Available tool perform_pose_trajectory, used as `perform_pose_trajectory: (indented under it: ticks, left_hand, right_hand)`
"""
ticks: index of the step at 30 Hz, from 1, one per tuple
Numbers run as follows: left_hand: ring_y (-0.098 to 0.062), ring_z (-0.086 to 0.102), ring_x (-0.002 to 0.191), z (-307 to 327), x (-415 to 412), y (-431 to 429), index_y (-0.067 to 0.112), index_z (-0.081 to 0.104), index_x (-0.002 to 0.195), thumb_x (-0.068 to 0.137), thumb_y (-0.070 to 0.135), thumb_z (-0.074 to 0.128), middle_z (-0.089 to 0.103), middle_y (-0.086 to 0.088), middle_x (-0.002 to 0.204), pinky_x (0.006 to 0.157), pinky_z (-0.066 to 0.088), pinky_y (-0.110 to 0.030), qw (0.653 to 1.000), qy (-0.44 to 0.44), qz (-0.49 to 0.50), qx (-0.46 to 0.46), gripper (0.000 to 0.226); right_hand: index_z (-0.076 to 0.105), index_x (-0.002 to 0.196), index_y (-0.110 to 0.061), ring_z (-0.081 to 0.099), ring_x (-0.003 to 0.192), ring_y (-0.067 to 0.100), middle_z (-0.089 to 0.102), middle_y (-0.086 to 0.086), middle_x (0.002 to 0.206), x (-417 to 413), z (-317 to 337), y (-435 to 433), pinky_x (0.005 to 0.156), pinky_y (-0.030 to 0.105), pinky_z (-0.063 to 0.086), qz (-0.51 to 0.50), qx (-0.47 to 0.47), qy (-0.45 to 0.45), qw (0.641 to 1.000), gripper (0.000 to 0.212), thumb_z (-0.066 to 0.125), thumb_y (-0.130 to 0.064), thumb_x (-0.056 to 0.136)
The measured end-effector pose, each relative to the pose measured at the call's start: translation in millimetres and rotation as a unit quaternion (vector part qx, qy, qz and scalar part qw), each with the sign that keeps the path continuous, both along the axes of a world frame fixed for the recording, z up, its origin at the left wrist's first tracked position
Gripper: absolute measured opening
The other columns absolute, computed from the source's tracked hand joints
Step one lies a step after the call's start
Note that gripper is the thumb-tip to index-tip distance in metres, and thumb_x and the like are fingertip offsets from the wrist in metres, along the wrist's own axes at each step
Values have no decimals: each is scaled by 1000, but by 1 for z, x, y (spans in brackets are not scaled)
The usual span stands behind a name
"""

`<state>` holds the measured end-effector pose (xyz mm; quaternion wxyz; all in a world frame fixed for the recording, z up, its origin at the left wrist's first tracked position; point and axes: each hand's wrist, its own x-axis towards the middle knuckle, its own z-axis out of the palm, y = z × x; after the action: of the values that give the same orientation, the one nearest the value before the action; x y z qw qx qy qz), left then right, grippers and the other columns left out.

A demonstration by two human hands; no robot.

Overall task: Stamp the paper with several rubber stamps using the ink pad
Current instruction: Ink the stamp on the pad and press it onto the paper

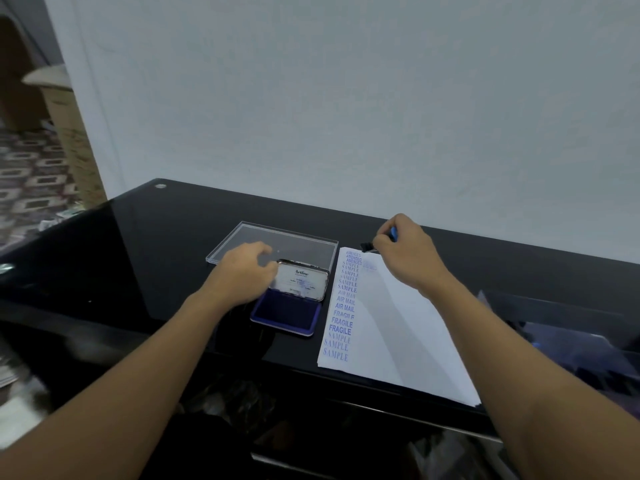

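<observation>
Head view: the ink pad (285, 315) lies open at the centre of the black worktop (145, 258), lid raised at its 12 o'clock edge. The left hand (242, 273) sits at 9 o'clock of the lid, fingers curled against its edge; whether they grip it cannot be told. The paper (398, 323) lies at 3 o'clock of the ink pad, with blue imprints in a column down its 9 o'clock margin. The right hand (407, 252) grips a rubber stamp (367, 246) above the paper's 11 o'clock corner. A clear case (294, 239) lies at 12 o'clock of the ink pad.
</observation>
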<state>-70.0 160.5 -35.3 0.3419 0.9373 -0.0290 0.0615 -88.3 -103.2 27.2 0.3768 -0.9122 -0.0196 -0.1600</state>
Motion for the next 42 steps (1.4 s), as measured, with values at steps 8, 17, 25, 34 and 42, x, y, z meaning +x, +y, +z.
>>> perform_pose_trajectory:
  ticks: [8,17,25,34,42]
  left_hand:
    - [-19,48,133,-28,-26,19,17,62,133,96,22,55,55,1,143,112,36,-35,999,-11,36,18,39]
    - [-18,39,141,-52,-37,32,30,62,133,97,31,50,49,7,150,112,32,-46,990,-41,51,124,38]
    - [-14,33,142,-62,-41,30,32,56,136,100,35,43,44,10,152,114,21,-40,986,-69,54,139,38]
    - [-13,36,137,-62,-42,28,32,59,130,99,34,45,46,11,148,109,22,-37,983,-84,68,149,34]
    - [-12,37,135,-61,-40,28,33,58,128,98,36,45,47,13,146,109,23,-38,981,-86,69,157,34]
  right_hand:
    - [62,93,-6,53,70,13,65,1,85,-12,-17,42,57,23,41,43,-24,9,999,15,54,-19,93]
    - [54,90,-6,51,68,17,62,3,82,-21,-38,78,60,28,42,111,-63,70,989,16,52,-22,92]
    - [57,92,-13,61,79,20,64,3,88,-17,-44,99,66,33,49,134,-97,81,983,16,48,-26,96]
    - [54,90,-15,60,74,22,61,5,86,-8,-44,112,62,34,45,167,-181,88,965,21,46,-33,98]
    - [47,78,-20,57,70,22,59,5,85,0,-50,118,58,32,42,169,-208,79,960,23,49,-34,97]
